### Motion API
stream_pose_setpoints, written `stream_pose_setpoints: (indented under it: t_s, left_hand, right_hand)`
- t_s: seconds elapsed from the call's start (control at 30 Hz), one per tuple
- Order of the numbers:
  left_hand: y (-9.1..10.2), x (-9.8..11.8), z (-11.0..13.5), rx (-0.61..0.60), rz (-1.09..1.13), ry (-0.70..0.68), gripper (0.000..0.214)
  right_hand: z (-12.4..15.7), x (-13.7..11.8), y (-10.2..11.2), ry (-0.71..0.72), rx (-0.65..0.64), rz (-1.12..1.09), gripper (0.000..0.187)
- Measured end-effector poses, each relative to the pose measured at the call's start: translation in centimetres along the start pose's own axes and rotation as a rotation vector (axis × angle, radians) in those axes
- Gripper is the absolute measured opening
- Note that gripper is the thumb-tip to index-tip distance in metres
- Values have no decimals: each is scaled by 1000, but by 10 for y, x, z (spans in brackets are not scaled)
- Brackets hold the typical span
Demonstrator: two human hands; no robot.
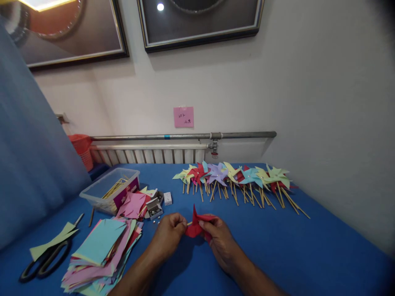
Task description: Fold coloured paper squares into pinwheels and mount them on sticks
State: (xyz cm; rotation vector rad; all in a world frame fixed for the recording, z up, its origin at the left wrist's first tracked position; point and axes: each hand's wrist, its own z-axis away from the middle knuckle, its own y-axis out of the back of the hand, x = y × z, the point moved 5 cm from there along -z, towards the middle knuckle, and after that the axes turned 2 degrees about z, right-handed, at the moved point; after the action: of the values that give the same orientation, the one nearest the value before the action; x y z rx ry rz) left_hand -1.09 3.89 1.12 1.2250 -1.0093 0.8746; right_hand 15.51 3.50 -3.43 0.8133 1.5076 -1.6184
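A red paper pinwheel point(194, 228) is between my two hands, above the blue tabletop. My right hand point(220, 238) is closed on its right side, thumb on top of the folded paper. My left hand point(169, 232) pinches a thin wooden stick point(189, 224), whose short visible end meets the pinwheel's left side. The rest of the stick is hidden by the fingers. Just beyond my left hand are an open small box of metal pushpins point(154, 209) and a few loose pins point(156, 221).
Finished pinwheels point(217, 174) lie in a row at the back right. On the left are a paper stack point(100, 242), black-handled scissors point(46, 263), cut pink paper point(132, 204), a plastic bin point(92, 190) of sticks and a small white box point(167, 198). A radiator point(148, 155) stands behind.
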Motion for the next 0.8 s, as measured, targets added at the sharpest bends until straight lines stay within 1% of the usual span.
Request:
stream_pose_setpoints:
  t_s: [0.23,0.37,0.47,0.8]
  left_hand:
    - [1,3,1,-13,28,19,14]
    - [1,1,0,-16,71,39,13]
    - [0,-2,-2,-15,90,53,15]
    - [-1,-1,-1,4,73,50,15]
  right_hand:
    - [0,1,2,-19,36,-1,36]
    - [0,-1,-1,-16,17,-2,36]
    - [-1,0,0,-9,34,6,35]
    - [-6,3,2,-3,73,10,33]
